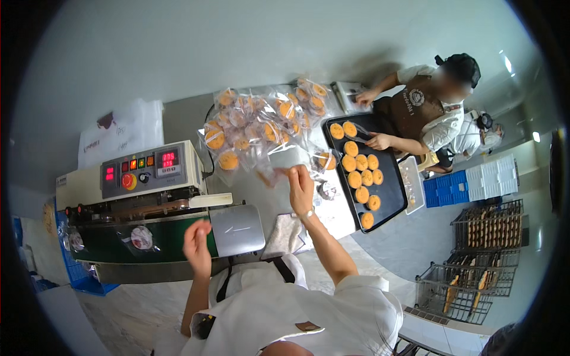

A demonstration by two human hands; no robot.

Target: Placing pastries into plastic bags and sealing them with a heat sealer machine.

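Observation:
My right hand [301, 189] is over the table, its fingers pinched at the edge of a blurred clear plastic bag [267, 177] with something brownish in it. Motion blur hides the exact grip. My left hand [197, 247] hovers by the outfeed end of the green conveyor belt [178, 242], fingers loosely curled and nothing visible in them. The belt belongs to a band sealer [147, 171] with lit displays and a red stop knob. Riding on it is a bagged round cake [142, 237]. Beyond my right hand lies a pile of bagged orange-topped cakes [271, 129].
A black baking tray [387, 200] holds several unbagged cakes. Behind it a co-worker [414, 102] holds a clear bag over the tray. A folded cloth [282, 236] lies at the table's near edge, beside the sealer's metal end plate [238, 229]. Wire racks [467, 276] stand at right.

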